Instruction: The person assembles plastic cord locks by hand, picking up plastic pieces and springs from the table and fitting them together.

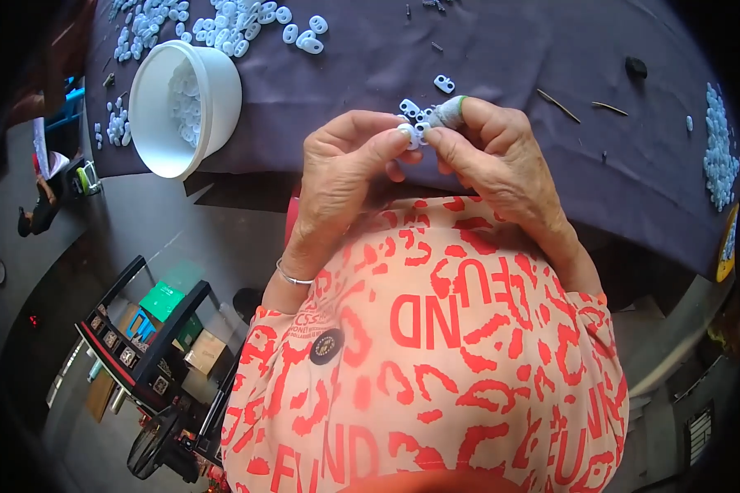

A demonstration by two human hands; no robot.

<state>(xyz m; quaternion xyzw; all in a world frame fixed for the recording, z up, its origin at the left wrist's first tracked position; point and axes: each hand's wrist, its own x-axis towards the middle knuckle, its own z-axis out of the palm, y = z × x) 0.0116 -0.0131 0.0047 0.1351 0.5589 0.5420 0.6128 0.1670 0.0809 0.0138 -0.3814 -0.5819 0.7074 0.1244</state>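
In front of my chest, both hands meet at the table's near edge. My left hand (343, 160) pinches a small white oval plastic piece (412, 134) between thumb and fingers. My right hand (506, 152) closes thumb and index finger on a similar two-holed piece (422, 129) right beside it; whether the two are joined I cannot tell. Grey-white wrapping (447, 113) covers the right index fingertip. Just beyond the fingertips lie a few more two-holed white pieces, one loose piece (444, 84) farther off. My fingers partly hide what they hold.
A white tub (224, 97) lies tipped on the left, with white pieces inside. Behind it spreads a heap of white oval pieces (230, 25). Small pale pieces (719, 152) are piled at the far right. Thin brown sticks (559, 106) and a black lump (635, 67) rest on the dark cloth (337, 78).
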